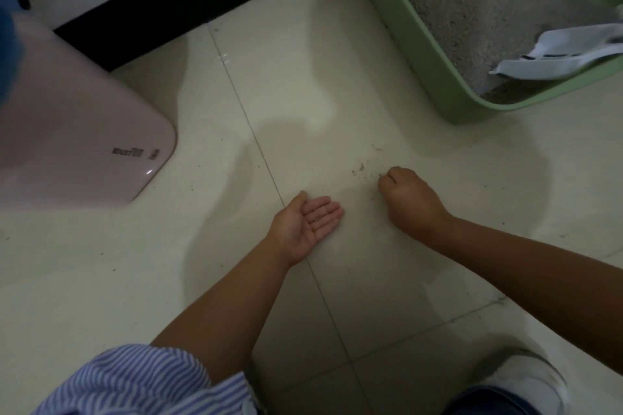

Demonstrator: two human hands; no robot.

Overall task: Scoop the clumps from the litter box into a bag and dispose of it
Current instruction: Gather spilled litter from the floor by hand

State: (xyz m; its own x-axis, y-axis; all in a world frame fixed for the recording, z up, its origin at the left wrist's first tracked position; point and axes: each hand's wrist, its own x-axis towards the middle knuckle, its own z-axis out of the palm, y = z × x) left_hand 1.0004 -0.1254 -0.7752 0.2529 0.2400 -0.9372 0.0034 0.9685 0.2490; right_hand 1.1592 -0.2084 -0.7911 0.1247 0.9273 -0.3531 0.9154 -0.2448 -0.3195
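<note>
A green litter box (414, 37) filled with grey litter (478, 0) stands on the floor at the upper right. A white scoop (559, 54) lies across its near corner. Spilled litter grains (365, 169) are scattered on the tile in front of the box. My left hand (308, 224) lies palm up on the floor, fingers straight, with a few grains in the palm. My right hand (409, 202) is to its right, fingers curled down at the scattered grains; whether it pinches any is hidden. No bag is in view.
A pink appliance (84, 131) sits on the floor at the left. A black skirting (188, 0) runs along the wall behind. My white shoe (529, 381) and striped sleeve (141, 381) are at the bottom. The floor is pale tile (135, 280).
</note>
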